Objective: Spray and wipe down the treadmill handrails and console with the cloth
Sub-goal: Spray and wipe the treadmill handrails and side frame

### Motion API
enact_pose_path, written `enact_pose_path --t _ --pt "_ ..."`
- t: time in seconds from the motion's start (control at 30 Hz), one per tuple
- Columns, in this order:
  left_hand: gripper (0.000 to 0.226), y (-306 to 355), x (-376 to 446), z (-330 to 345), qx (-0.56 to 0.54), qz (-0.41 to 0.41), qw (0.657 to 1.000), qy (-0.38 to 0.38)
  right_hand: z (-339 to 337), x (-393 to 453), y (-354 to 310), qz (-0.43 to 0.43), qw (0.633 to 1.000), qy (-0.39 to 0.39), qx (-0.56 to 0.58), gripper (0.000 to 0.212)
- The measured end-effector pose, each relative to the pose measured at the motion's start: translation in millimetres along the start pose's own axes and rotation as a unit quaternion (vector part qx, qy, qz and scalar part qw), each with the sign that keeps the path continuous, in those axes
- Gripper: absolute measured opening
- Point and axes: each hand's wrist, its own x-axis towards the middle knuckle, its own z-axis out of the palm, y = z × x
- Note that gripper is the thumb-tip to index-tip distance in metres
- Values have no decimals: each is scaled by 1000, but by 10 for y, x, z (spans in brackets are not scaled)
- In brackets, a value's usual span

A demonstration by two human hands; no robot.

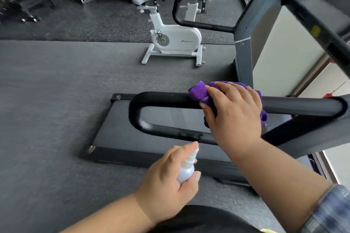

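Our right hand [233, 111] presses the soft purple microfibre cloth [198, 93] flat onto the near black tubular treadmill handrail [166, 99], fingers spread over it. The cloth looks limp and light, so we judge it best bunched under the palm and wrapped round the stiff, smooth bar. Our left hand [166, 181] grips the small white plastic spray bottle [186, 171], likely light and a little slippery, round its body.

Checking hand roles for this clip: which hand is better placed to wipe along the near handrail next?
Probably the right hand: it already presses the purple cloth onto the near handrail. The left hand grips the white spray bottle, below and short of the rail.
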Motion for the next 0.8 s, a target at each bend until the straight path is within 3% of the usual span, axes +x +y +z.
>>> enact_pose_path --t 0.57,0.63,0.73,0.8 --pt "58 -908 -475 -1150 -6 54 998 38 920 366 -1803 -124 991 -39 23 31" --pt "59 -984 -500 -1235 -15 63 997 45 1042 333 -2013 -172 979 -102 34 28" --pt "60 -1056 -526 -1360 -23 74 996 50 1230 139 -2215 -241 935 -261 14 38" --pt "61 -1085 -532 -1433 -17 86 995 47 1284 -8 -2181 -256 915 -311 23 43"
